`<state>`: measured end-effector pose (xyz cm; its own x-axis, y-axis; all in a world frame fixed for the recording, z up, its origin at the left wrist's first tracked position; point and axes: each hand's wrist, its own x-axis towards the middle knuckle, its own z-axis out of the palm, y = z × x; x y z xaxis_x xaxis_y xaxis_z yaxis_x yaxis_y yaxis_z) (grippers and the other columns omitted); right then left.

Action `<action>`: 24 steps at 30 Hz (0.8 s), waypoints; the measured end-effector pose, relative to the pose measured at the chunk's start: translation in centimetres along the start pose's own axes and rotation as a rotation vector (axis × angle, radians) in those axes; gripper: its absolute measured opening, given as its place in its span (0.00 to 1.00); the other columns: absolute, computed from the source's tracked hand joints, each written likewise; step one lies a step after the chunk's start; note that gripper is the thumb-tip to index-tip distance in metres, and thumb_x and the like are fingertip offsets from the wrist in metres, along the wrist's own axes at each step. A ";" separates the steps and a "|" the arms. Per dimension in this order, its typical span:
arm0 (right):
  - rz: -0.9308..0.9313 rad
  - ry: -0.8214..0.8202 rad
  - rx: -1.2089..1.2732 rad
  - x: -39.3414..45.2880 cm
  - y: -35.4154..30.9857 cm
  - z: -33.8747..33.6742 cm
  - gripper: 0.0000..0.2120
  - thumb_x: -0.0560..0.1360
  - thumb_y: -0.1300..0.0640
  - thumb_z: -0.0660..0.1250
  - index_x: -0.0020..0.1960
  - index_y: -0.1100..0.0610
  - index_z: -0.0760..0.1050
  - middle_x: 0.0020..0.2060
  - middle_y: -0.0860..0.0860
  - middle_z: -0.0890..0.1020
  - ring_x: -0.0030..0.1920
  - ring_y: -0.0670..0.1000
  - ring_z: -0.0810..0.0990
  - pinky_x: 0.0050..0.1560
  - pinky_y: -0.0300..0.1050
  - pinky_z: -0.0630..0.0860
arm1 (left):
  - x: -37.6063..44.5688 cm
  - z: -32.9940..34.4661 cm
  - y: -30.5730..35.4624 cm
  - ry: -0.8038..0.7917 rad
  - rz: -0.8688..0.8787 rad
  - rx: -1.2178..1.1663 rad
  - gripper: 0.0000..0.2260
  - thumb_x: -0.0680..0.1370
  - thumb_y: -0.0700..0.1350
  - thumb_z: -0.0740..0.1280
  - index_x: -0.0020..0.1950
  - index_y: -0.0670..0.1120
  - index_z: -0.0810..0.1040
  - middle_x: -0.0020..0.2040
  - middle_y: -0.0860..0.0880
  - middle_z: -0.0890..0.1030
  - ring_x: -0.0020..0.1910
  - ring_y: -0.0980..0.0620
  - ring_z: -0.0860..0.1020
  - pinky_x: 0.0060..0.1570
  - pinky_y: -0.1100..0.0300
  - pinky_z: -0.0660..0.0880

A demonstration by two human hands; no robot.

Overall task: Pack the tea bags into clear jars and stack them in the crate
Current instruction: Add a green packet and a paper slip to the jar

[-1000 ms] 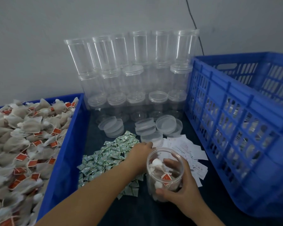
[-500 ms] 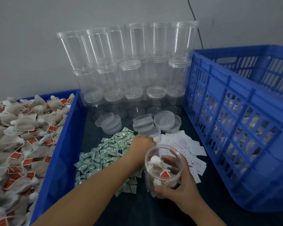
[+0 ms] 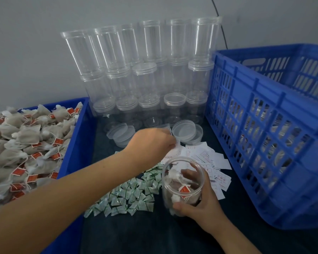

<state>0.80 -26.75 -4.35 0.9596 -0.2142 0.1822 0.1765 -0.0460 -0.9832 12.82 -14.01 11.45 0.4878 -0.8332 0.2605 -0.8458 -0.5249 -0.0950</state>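
A clear jar (image 3: 182, 186) holding several tea bags with red tags stands on the dark table, tilted a little toward me. My right hand (image 3: 200, 200) grips it round its lower side. My left hand (image 3: 152, 142) reaches over the pile of white paper slips (image 3: 206, 162) and pinches one slip at its fingertips. A blue tray (image 3: 75, 143) on the left is heaped with loose tea bags (image 3: 22, 143). The blue crate (image 3: 273, 134) on the right shows filled jars through its slots.
Empty clear jars (image 3: 145, 70) are stacked in rows against the wall. Loose clear lids (image 3: 184, 130) lie in front of them. Small green-and-white sachets (image 3: 132, 195) are scattered between my arms. A black cable (image 3: 220, 24) runs down the wall.
My left hand has moved from the sachets beside the jar up and right to the white slips and now pinches one. My right hand keeps its hold on the jar.
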 end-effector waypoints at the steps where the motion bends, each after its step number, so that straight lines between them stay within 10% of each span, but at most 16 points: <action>1: 0.004 -0.004 0.001 0.0 0.0 0.0 0.48 0.55 0.46 0.82 0.70 0.39 0.63 0.61 0.36 0.76 0.62 0.37 0.76 0.49 0.31 0.77 | -0.6 -0.9 0.5 0.100 0.096 0.036 0.08 0.77 0.41 0.67 0.54 0.46 0.83 0.47 0.49 0.82 0.45 0.47 0.80 0.42 0.56 0.77; 6: 0.022 -0.026 0.032 0.1 -0.5 0.1 0.48 0.56 0.48 0.82 0.71 0.45 0.63 0.63 0.47 0.76 0.60 0.43 0.79 0.49 0.35 0.79 | -3.4 -1.4 3.5 0.250 0.336 0.168 0.08 0.67 0.35 0.71 0.39 0.48 0.81 0.34 0.52 0.79 0.35 0.51 0.77 0.39 0.59 0.73; 14: 0.053 -0.027 0.050 0.1 -0.4 0.0 0.52 0.57 0.51 0.83 0.74 0.55 0.60 0.64 0.57 0.76 0.59 0.51 0.82 0.50 0.41 0.80 | -3.7 -0.5 4.0 0.034 0.353 0.123 0.07 0.69 0.48 0.76 0.33 0.53 0.80 0.28 0.56 0.77 0.33 0.56 0.76 0.35 0.62 0.71; 24: 0.061 -0.060 0.039 0.0 -0.7 -0.1 0.51 0.58 0.52 0.83 0.74 0.50 0.61 0.66 0.58 0.74 0.60 0.52 0.81 0.46 0.43 0.81 | -4.7 -1.5 3.3 -0.155 0.254 0.057 0.23 0.81 0.58 0.48 0.50 0.54 0.82 0.49 0.58 0.81 0.51 0.56 0.72 0.53 0.57 0.67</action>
<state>0.64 -26.77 -3.67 0.9801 -0.1561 0.1222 0.1244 0.0041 -0.9922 7.43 -11.55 11.36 0.2933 -0.9533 0.0725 -0.9336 -0.3020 -0.1931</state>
